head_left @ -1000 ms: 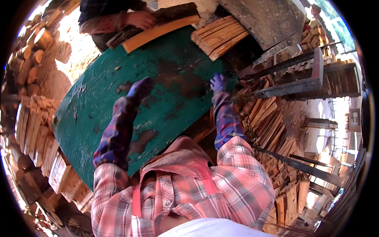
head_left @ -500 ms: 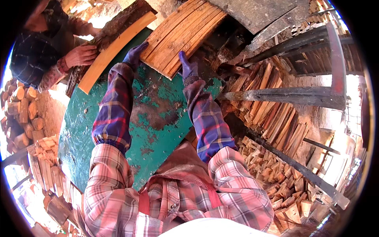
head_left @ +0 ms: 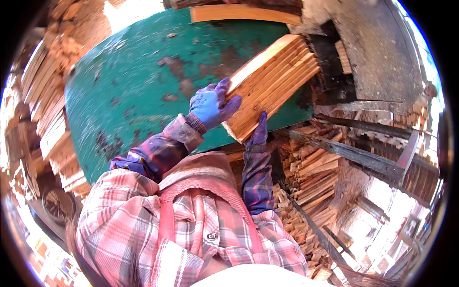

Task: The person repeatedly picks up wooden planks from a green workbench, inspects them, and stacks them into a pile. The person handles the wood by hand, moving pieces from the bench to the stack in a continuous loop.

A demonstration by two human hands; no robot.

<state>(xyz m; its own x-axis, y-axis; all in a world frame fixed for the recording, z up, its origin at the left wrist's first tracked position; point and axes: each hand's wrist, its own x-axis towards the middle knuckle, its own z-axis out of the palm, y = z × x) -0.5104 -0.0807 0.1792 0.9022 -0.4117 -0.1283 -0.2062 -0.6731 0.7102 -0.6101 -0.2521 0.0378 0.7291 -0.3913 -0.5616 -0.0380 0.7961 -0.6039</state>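
Note:
A stack of thin sawn wooden boards (head_left: 272,86) lies at a slant over the green table (head_left: 138,95), its near end toward me. My left hand (head_left: 210,103), in a blue-purple glove, grips the left side of that near end, thumb over the top. My right hand (head_left: 258,131), gloved too, holds the lower right edge; its thumb shows and the other fingers are hidden beneath the boards. At the table's far edge rests a bark-edged slab of wood (head_left: 244,13) with a pale sawn face.
A dark metal frame (head_left: 354,155) stands to the right. Stacked wood strips (head_left: 315,167) fill the space below it. A grey metal plate (head_left: 377,52) lies at the far right. More cut wood (head_left: 57,138) is piled left of the table.
My view has turned to the right. The boards have come nearer to me and tilted, showing their layered side. The other person's hands have left the view.

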